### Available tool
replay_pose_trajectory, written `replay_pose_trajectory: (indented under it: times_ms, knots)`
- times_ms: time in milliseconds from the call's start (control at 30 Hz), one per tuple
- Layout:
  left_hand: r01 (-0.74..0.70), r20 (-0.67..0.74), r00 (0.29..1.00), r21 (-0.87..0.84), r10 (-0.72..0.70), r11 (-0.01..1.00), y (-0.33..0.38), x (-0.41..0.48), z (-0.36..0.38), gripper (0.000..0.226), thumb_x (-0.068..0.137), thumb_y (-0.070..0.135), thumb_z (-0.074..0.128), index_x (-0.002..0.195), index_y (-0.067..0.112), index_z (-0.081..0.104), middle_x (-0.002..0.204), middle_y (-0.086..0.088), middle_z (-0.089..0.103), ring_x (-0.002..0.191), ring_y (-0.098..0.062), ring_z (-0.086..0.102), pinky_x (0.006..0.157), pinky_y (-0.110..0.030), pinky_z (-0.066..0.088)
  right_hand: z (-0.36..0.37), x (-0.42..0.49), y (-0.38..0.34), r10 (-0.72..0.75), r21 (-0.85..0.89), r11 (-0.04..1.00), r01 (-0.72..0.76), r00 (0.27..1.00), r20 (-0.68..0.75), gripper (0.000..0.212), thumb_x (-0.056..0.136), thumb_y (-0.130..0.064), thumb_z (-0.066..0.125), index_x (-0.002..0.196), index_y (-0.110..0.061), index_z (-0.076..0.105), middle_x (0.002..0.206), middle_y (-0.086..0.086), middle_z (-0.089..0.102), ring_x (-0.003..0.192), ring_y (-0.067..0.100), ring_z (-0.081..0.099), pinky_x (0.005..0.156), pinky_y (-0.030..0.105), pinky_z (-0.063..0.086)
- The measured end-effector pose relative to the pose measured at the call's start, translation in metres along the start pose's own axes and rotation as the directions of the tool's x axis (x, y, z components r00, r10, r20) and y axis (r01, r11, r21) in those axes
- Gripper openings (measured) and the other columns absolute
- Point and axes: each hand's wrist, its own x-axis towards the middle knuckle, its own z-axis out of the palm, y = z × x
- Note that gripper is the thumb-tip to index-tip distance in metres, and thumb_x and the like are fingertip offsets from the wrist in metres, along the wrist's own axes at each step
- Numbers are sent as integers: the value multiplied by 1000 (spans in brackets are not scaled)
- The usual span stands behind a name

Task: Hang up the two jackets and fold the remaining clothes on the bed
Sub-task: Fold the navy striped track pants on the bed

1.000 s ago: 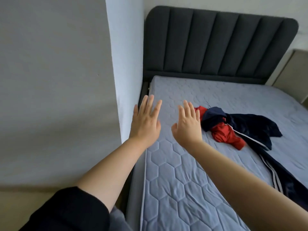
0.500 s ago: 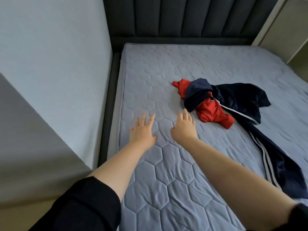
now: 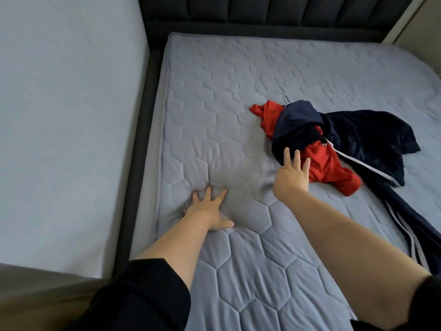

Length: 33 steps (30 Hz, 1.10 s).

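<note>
Grey quilted mattress [image 3: 250, 271] stitched in hexagons fills most of the view, bare of sheets, set in a dark frame with a padded, channelled headboard [image 3: 262, 10] across the top. A pale wall [image 3: 66, 115] runs down the near-left side of the bed, and a beige panel [image 3: 420, 25] shows at the upper right corner.

On the right half of the mattress lies a small heap of clothes. A red garment [image 3: 329, 168] is crumpled there, one end poking out toward the headboard and the other bunched nearer the foot. A navy jacket [image 3: 367, 137] with thin white piping is draped over the middle of the red piece; its hood or collar folds across the red fabric, and a long part with white stripes trails off toward the lower right edge. Whether the navy cloth is one garment or two cannot be told from this angle.

The left hand [image 3: 207, 211] is spread flat, fingers straight and apart, pressing into the mattress so that the quilting dimples around it; it holds nothing. The right hand [image 3: 292, 174] reaches toward the heap with fingers extended and slightly splayed, their tips at the near edge of the navy and red fabric, grasping nothing. Black sleeves [image 3: 143, 297] are pushed up on both arms.
</note>
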Motion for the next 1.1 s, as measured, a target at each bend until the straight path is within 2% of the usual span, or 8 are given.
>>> replay_pose_trajectory:
  times_ms: [233, 333, 433, 567, 700, 800, 900, 1100]
  knots:
    - [-43, -14, 999, -47, 43, 998, -9, 4, 4, 91, 78, 66, 53, 143, 51, -9, 155, 14, -22, 143, -31, -17, 114, -54, 16, 1, -3, -28, -201, 224, 947, 231, 968, -148, 33, 88, -18, 46, 114, -12, 65, 120, 6, 60, 118, 25, 48, 110, 40, 21]
    - [-132, -94, 990, -373, 104, 919, -28, -4, -2, 76, 88, 37, 57, 149, 35, 13, 159, 7, -4, 146, -20, -7, 118, -39, 9, -14, -39, -55, -231, 829, 534, 163, 972, -42, 22, 83, -4, 55, 87, -8, 76, 91, 8, 73, 84, 18, 64, 77, 19, 48]
    - [-178, -225, 974, -818, -19, 546, -48, -21, -6, 43, 97, 15, 48, 139, 15, 44, 151, -5, 34, 137, -14, 32, 108, -24, 24, -27, -75, -67, -456, 992, 86, -96, 881, 125, 30, 82, 10, 52, 71, -8, 72, 70, 4, 67, 69, 10, 59, 62, 10, 45]
    - [25, 28, 999, -995, -32, -100, -47, -48, -6, 31, 101, 30, 33, 119, 12, 52, 112, -16, 62, 88, -18, 60, 78, -28, 47, -38, -104, -71, -560, 978, -29, -206, 814, 155, 35, 86, 11, 48, 67, -12, 66, 74, 10, 59, 75, 20, 51, 61, 24, 36]
    - [222, 217, 966, -975, 143, -27, -22, -69, 2, 47, 98, 46, 33, 121, 12, 55, 96, -11, 63, 82, -21, 59, 70, -29, 49, -45, -131, -62, -661, 929, -147, -340, 732, 163, 31, 88, 16, 41, 72, -6, 58, 72, 7, 59, 71, 16, 55, 63, 21, 45]
    - [209, 204, 971, -978, 121, -29, -4, -81, 3, 43, 98, 41, 41, 118, 6, 58, 115, -14, 63, 105, -26, 59, 85, -32, 46, -45, -157, -56, -806, 957, 40, -286, 557, 200, 31, 89, 14, 40, 75, -10, 54, 65, -3, 56, 60, 6, 52, 57, 17, 39]
    - [133, 133, 990, -991, 43, 3, 11, -96, -1, 20, 95, 15, 51, 81, 6, 60, 73, -8, 65, 71, -18, 57, 62, -25, 47, -45, -179, -49, -848, 955, 146, -258, 465, 255, 32, 89, 13, 40, 75, -11, 55, 58, -9, 55, 55, 2, 50, 56, 15, 40]
    - [-7, 7, 995, -991, 100, 132, -1, -140, -24, 21, 98, 7, 45, 81, 12, 58, 66, -1, 63, 68, -16, 55, 59, -24, 46, -44, -183, -24, -494, 895, 112, -432, 757, 427, 21, 88, 6, 37, 80, -4, 54, 76, 14, 66, 71, 23, 65, 63, 31, 55]
